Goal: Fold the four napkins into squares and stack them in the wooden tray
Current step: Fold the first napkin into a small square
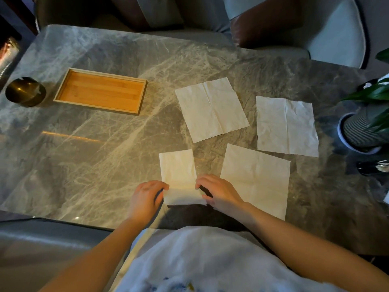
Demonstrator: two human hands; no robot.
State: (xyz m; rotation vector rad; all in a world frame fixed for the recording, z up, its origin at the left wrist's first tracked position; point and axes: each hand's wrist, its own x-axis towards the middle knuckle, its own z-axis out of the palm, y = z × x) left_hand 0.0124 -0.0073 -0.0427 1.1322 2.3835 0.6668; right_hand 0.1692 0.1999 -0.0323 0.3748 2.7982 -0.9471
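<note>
Head view: grey marble table point(105, 154); chairs point(336, 34) behind.

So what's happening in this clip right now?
A person seated at a marble table is folding paper napkins. Both hands, left hand and right hand, grip the near end of the half-folded napkin and are lifting that edge for the next fold. Three other napkins lie flat and unfolded: one beside the right hand, two farther back. The wooden tray, far left, holds nothing yet.
</note>
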